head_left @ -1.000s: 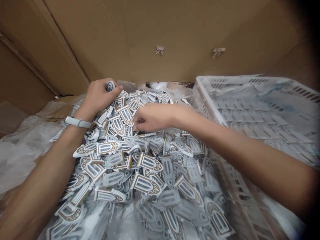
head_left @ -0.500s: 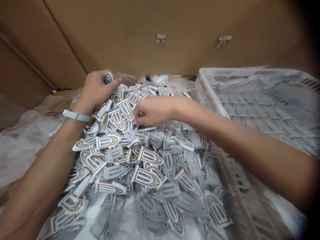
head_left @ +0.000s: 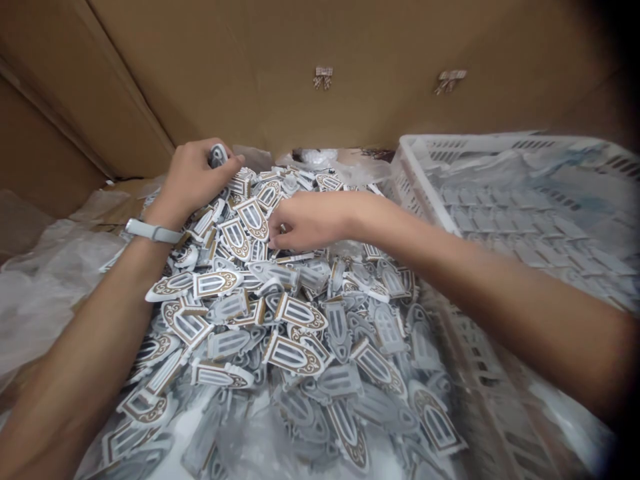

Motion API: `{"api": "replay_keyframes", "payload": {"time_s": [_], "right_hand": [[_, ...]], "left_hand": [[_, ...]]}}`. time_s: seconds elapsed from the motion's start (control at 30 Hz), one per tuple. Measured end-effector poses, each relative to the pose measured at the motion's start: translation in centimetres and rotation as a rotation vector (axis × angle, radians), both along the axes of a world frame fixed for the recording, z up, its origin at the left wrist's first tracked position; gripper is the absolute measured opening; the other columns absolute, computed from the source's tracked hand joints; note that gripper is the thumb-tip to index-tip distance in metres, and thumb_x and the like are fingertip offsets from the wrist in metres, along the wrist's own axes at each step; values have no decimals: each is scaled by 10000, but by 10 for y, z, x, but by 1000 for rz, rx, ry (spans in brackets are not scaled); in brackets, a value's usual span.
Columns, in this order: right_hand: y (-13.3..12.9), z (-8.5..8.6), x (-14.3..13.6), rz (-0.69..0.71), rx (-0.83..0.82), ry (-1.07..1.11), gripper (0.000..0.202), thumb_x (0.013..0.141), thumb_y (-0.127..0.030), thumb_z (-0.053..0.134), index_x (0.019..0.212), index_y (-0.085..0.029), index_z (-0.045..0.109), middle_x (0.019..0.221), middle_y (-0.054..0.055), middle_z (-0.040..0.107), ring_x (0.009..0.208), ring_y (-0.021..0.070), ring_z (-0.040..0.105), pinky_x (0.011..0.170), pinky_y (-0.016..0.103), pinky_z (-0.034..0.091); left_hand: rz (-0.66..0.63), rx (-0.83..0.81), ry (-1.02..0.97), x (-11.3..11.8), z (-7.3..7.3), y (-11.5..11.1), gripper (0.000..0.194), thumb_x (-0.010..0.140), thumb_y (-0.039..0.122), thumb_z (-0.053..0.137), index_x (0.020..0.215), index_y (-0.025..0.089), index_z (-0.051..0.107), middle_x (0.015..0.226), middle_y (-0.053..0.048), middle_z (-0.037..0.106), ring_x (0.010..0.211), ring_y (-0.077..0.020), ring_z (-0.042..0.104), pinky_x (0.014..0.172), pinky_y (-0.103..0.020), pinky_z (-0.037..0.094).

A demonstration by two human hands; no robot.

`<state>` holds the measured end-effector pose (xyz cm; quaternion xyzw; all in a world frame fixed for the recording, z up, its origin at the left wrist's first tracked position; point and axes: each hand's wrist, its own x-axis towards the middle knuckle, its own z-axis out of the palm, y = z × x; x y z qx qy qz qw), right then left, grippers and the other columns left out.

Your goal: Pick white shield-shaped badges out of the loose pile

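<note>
A large heap of small arched window-shaped plastic pieces [head_left: 295,353] lies in front of me, white and grey, many with brown scrollwork on one face. At the far left of the heap my left hand [head_left: 200,173] is closed around one arched window piece [head_left: 218,155], its grey rounded end poking out above the thumb. My right hand [head_left: 305,220] rests at the middle of the heap with its fingers curled in. Its fingertips are partly hidden, and I cannot make out what is between them. Decorated pieces lie right beside its knuckles.
A white slotted plastic crate [head_left: 425,180] at the right holds rows of similar pieces and clear plastic film. Crumpled clear plastic bags [head_left: 50,280] lie at the left. Behind stands a cardboard wall [head_left: 240,67] bearing two small checked bows [head_left: 323,77].
</note>
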<state>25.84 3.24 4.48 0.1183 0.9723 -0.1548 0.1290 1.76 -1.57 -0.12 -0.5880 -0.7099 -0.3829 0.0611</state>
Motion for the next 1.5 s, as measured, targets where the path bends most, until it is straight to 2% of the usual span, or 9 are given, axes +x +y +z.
{"api": "replay_keyframes", "payload": {"time_s": [0.53, 0.8, 1.23, 1.5], "right_hand": [[0, 0, -2, 17, 8, -7, 281, 1028, -278, 605, 1126, -150, 836, 1032, 78, 778, 853, 177, 638, 812, 351, 450], [1, 0, -1, 12, 5, -10, 279, 1023, -292, 607, 1111, -160, 837, 1024, 71, 782, 846, 176, 637, 807, 352, 445], [1, -1, 0, 16, -3, -10, 285, 1020, -278, 592, 1105, -153, 834, 1023, 83, 777, 847, 180, 638, 814, 358, 451], [-1, 2, 0, 5, -6, -22, 287, 1029, -279, 604, 1137, -146, 835, 1051, 91, 781, 865, 184, 642, 832, 362, 455]], "left_hand": [[-16, 15, -14, 2, 0, -1, 358, 903, 497, 688, 831, 151, 741, 774, -24, 688, 750, -152, 572, 730, -316, 368], [-15, 9, -7, -1, 0, 0, 365, 902, 500, 683, 819, 148, 729, 747, -21, 666, 720, -140, 534, 717, -314, 353], [5, -9, -1, 1, 1, -1, 370, 902, 526, 679, 847, 165, 738, 808, -35, 727, 758, -167, 573, 777, -333, 441], [0, -11, -14, 1, 1, -1, 361, 907, 513, 690, 842, 162, 738, 800, -32, 711, 765, -163, 574, 755, -331, 402]]}}
